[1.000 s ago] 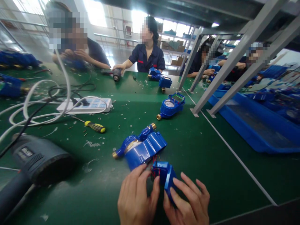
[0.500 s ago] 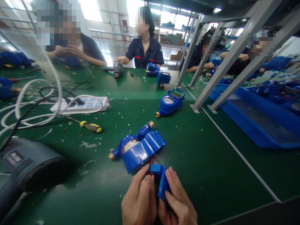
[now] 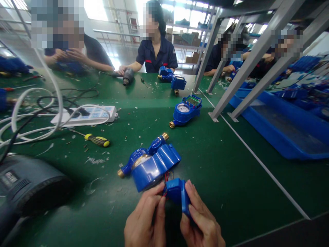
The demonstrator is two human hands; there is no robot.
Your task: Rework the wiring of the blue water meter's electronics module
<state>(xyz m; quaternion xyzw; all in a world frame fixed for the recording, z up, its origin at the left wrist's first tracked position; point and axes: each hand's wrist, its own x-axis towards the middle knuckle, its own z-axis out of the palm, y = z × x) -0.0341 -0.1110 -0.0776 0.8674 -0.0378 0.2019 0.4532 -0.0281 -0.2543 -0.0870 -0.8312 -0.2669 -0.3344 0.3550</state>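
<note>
My right hand (image 3: 204, 221) is closed around the edge of a small blue plastic housing (image 3: 175, 190), tilted up above the bench. Just left of it, my left hand (image 3: 146, 214) pinches thin red wires (image 3: 166, 177) beside the housing's left end. These wires lead up toward a blue water meter (image 3: 151, 166) with brass threaded ends, lying on its side just beyond my fingers. The inside of the housing faces away and is hidden. Farther off, a second water meter (image 3: 184, 111) shows its white dial and a green circuit board.
A heat gun (image 3: 33, 185) lies at the near left. Beyond it are a yellow-black screwdriver (image 3: 97, 140), a white power strip (image 3: 89, 116) and looped cables. Metal legs (image 3: 232, 65) and a blue tray (image 3: 267, 127) stand right. Co-workers sit across the green bench (image 3: 231, 178).
The blue housing has been turned in my right hand, so its broad side shows more. My left fingers have shifted left, onto the wires. The view has swung slightly.
</note>
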